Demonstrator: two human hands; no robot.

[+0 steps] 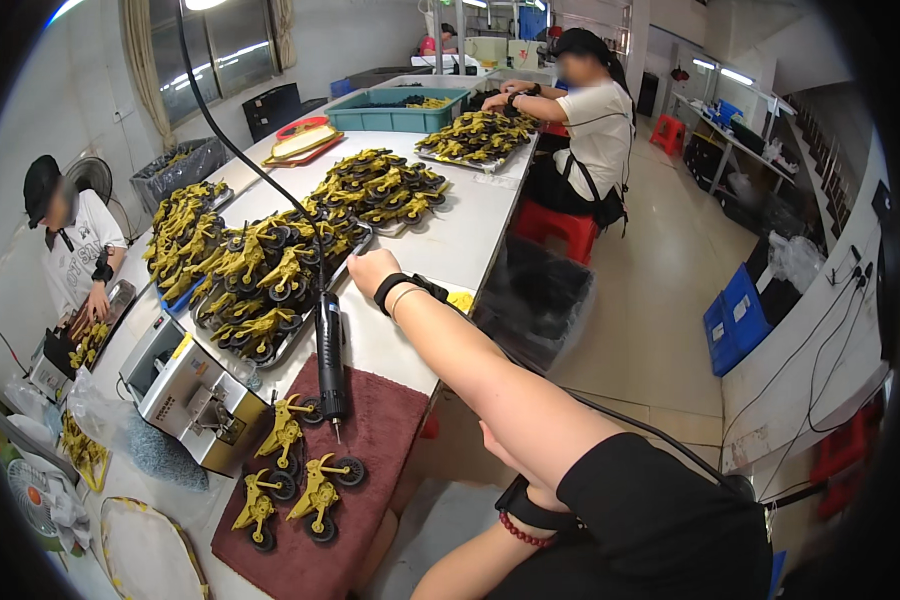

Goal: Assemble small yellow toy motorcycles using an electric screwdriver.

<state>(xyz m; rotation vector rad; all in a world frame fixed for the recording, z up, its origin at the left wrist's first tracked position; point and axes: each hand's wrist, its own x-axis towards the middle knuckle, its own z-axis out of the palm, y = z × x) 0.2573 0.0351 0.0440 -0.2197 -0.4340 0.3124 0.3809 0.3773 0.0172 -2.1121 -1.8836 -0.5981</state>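
Observation:
My right hand [372, 268] reaches across the white table, its fingers curled at the rim of a metal tray [295, 345] heaped with yellow toy motorcycles [255, 265] with black wheels. My left hand [515, 468] is bent in under my right forearm and touches it; most of its fingers are hidden. A black electric screwdriver [330, 355] hangs upright from a cable, its bit pointing down. Beneath it, on a dark red cloth [380, 420], lie three toy motorcycles [317, 497].
A screw feeder [205, 405] stands left of the cloth. More toys are piled on a farther tray [480, 135], near a green bin [400, 112]. Co-workers sit at the left [75, 240] and far right [590, 120]. A lined black bin [535, 300] stands beside the table.

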